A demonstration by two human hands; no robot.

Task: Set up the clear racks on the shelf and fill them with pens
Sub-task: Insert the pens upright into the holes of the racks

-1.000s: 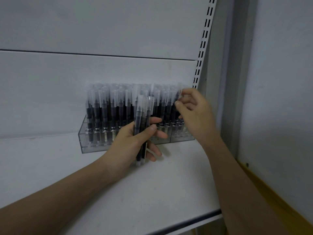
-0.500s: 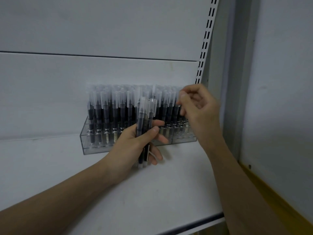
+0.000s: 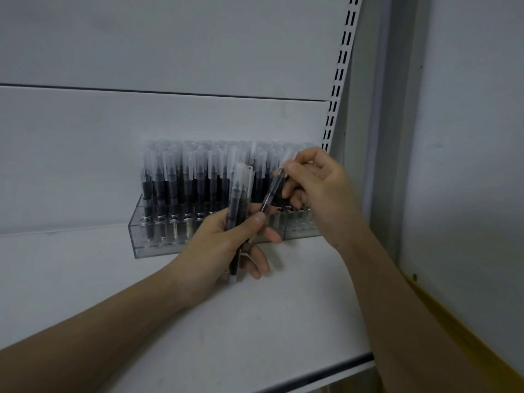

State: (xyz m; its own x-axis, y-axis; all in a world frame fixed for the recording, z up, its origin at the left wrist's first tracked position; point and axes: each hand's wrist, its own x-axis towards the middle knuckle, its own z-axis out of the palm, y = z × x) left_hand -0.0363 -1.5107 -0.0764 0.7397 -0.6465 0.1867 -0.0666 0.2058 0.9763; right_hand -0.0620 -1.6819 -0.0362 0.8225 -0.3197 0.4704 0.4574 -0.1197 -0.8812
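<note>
Clear acrylic pen rack [image 3: 158, 236], standing on the white shelf board [image 3: 255, 321] against the white back panel [image 3: 170, 52] and packed with upright black-barrelled pens with frosted caps [image 3: 187, 177]; a second clear rack [image 3: 300, 229] adjoins it on the right, partly hidden by the hands. The left hand [image 3: 224, 239] grips a small upright bundle of spare pens [image 3: 239, 211] in front of the racks, thumb across the barrels. The right hand [image 3: 317, 188] pinches a single tilted pen [image 3: 273, 188] between fingertips and thumb, its lower end near the left thumb and its cap close to the rack's right portion. Judged from this arrangement, the racks are set up and nearly full; what remains appears to be seating the pinched pen and the few held in reserve, though free slots cannot be seen. A slotted shelving upright [image 3: 340, 80] borders the panel, a grey wall [image 3: 467, 137] lies beyond, and a yellow edge [image 3: 453, 330] shows lower right.
</note>
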